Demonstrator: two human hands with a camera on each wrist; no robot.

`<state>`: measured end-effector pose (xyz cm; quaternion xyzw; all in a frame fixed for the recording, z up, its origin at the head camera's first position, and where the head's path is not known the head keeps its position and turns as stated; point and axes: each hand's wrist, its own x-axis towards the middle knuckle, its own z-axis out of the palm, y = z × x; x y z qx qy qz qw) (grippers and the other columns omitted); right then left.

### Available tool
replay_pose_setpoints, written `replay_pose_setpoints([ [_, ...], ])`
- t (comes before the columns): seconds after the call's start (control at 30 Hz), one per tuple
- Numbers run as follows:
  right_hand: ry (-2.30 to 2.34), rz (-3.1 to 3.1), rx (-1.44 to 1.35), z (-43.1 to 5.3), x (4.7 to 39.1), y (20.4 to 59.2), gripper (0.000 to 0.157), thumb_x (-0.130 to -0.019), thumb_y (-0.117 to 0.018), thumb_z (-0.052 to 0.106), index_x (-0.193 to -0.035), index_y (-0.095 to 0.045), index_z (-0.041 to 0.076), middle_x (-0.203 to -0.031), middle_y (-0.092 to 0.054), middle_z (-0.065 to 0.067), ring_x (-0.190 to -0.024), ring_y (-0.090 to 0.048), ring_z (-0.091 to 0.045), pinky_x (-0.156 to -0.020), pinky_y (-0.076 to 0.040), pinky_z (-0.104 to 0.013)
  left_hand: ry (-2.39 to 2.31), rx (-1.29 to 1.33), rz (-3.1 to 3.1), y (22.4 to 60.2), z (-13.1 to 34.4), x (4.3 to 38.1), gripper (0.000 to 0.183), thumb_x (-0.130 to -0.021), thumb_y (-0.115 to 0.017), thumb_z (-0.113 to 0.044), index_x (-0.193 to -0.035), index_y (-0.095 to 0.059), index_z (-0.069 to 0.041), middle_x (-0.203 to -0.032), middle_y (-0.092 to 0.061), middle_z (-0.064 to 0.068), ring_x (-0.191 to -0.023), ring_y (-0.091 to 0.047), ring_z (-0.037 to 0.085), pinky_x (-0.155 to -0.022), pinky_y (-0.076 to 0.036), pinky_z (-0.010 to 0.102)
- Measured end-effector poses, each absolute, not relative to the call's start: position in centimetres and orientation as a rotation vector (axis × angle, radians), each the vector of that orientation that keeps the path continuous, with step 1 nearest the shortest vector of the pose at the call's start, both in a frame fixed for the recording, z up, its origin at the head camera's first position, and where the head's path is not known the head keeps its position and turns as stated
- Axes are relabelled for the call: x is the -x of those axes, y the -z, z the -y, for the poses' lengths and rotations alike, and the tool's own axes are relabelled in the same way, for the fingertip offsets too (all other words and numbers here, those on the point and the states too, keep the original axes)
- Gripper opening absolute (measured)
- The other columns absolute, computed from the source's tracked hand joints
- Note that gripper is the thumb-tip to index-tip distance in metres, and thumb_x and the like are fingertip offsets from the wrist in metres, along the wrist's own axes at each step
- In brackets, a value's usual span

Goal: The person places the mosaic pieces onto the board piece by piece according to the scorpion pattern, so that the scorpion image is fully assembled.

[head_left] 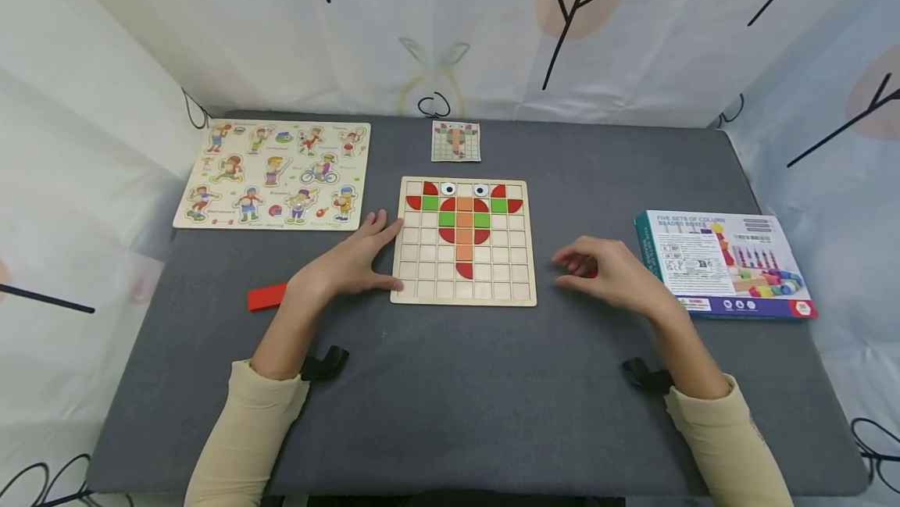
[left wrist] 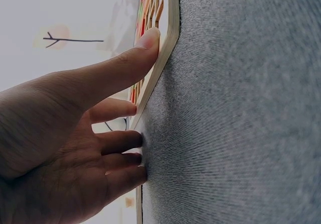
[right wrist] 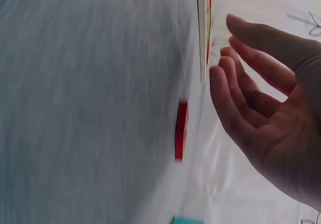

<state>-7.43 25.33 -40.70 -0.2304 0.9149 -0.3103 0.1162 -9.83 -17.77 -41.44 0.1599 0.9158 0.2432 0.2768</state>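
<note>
A wooden grid board [head_left: 509, 280] lies mid-table, with red, green and orange pieces and two eye pieces set in its upper and middle squares. My left hand [head_left: 355, 261] is spread at the board's left side. Its thumb rests on the rim near the lower left corner and its index finger touches the edge higher up. To the right of the board my right hand [head_left: 608, 273] hovers with loosely bent fingers and nothing between them. A red piece [right wrist: 181, 131] lies on the table below it, mostly hidden by the hand in the head view.
Behind the board lies a small pattern card [head_left: 455, 141]. A picture puzzle board [head_left: 274, 179] with children figures is at the back left. On the right sits a boxed toy set [head_left: 727, 265]. A red strip [head_left: 266, 297] lies by my left wrist on the grey table [head_left: 492, 398].
</note>
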Motion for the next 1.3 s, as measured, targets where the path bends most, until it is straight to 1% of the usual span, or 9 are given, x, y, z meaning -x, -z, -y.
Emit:
replay_pose_setpoints([
  [0.13,0.821,-2.731,0.62,-26.9,7.3,40.3,0.03,-0.091,-0.086,0.005,-0.12,-0.079,0.002,-0.108,-0.078,-0.012,-0.094,-0.071,-0.023,-0.082,-0.059,-0.037,-0.654,-0.432,-2.459,41.4,17.8,9.8,0.112,-0.093,-0.088,-0.036,-0.175,-0.017,-0.009,-0.183,-0.002,0.023,-0.172,0.004,0.044,-0.136,-0.019,0.063],
  [0.33,0.704,-2.74,0.514,-28.4,7.4,39.9,0.034,-0.091,-0.083,0.0,-0.125,-0.077,-0.001,-0.117,-0.077,-0.019,-0.101,-0.071,-0.028,-0.088,-0.058,-0.049,-0.645,-0.42,-2.452,41.4,17.8,9.8,0.114,-0.092,-0.089,-0.035,-0.175,-0.015,-0.011,-0.183,0.0,0.021,-0.172,0.007,0.042,-0.137,-0.019,0.062],
  [0.43,0.682,-2.726,0.49,-28.9,7.6,39.8,0.034,-0.091,-0.082,-0.001,-0.125,-0.076,-0.002,-0.119,-0.076,-0.022,-0.102,-0.07,-0.031,-0.088,-0.057,-0.05,-0.641,-0.417,-2.454,41.5,17.9,9.8,0.114,-0.092,-0.089,-0.036,-0.175,-0.015,-0.011,-0.183,0.0,0.021,-0.172,0.006,0.042,-0.137,-0.019,0.062],
  [0.57,0.67,-2.705,0.495,-29.4,8.0,39.9,0.031,-0.093,-0.083,0.003,-0.122,-0.076,-0.004,-0.115,-0.076,-0.022,-0.099,-0.071,-0.03,-0.084,-0.057,-0.045,-0.647,-0.425,-2.457,41.5,17.8,9.8,0.113,-0.092,-0.088,-0.036,-0.175,-0.015,-0.011,-0.183,0.0,0.022,-0.172,0.006,0.043,-0.136,-0.019,0.063],
  [0.73,0.672,-2.696,0.478,-29.6,8.3,40.1,0.025,-0.093,-0.084,0.006,-0.115,-0.078,-0.003,-0.102,-0.078,-0.015,-0.091,-0.07,-0.021,-0.077,-0.055,-0.029,-0.661,-0.425,-2.455,41.5,17.8,9.7,0.112,-0.093,-0.087,-0.037,-0.176,-0.016,-0.012,-0.183,0.0,0.022,-0.172,0.005,0.042,-0.136,-0.018,0.063],
  [0.83,0.673,-2.687,0.472,-29.5,8.5,40.1,0.023,-0.093,-0.084,0.007,-0.113,-0.078,-0.004,-0.098,-0.078,-0.013,-0.089,-0.068,-0.019,-0.074,-0.053,-0.024,-0.667,-0.421,-2.453,41.4,17.8,9.7,0.112,-0.093,-0.088,-0.038,-0.176,-0.016,-0.012,-0.183,-0.001,0.021,-0.172,0.005,0.042,-0.136,-0.018,0.063],
  [0.93,0.659,-2.68,0.479,-29.4,8.6,40.1,0.022,-0.093,-0.083,0.007,-0.112,-0.077,-0.004,-0.098,-0.077,-0.014,-0.088,-0.068,-0.019,-0.074,-0.053,-0.026,-0.662,-0.42,-2.455,41.4,17.8,9.7,0.113,-0.093,-0.088,-0.038,-0.176,-0.016,-0.012,-0.183,0.0,0.021,-0.172,0.005,0.042,-0.136,-0.018,0.063],
  [1.13,0.616,-2.719,0.47,-28.9,8.6,40.2,0.022,-0.091,-0.078,0.005,-0.111,-0.078,-0.003,-0.1,-0.077,-0.015,-0.089,-0.069,-0.022,-0.078,-0.054,-0.033,-0.647,-0.416,-2.455,41.5,17.9,9.8,0.113,-0.093,-0.088,-0.038,-0.176,-0.015,-0.013,-0.184,0.0,0.02,-0.172,0.005,0.041,-0.137,-0.019,0.062],
  [1.3,0.659,-2.769,0.535,-28.3,8.7,40.1,0.022,-0.091,-0.078,0.005,-0.112,-0.078,-0.002,-0.1,-0.077,-0.013,-0.087,-0.067,-0.021,-0.076,-0.053,-0.03,-0.645,-0.41,-2.457,41.5,17.9,9.7,0.113,-0.093,-0.088,-0.037,-0.176,-0.015,-0.014,-0.184,0.0,0.02,-0.172,0.005,0.041,-0.136,-0.02,0.062],
])
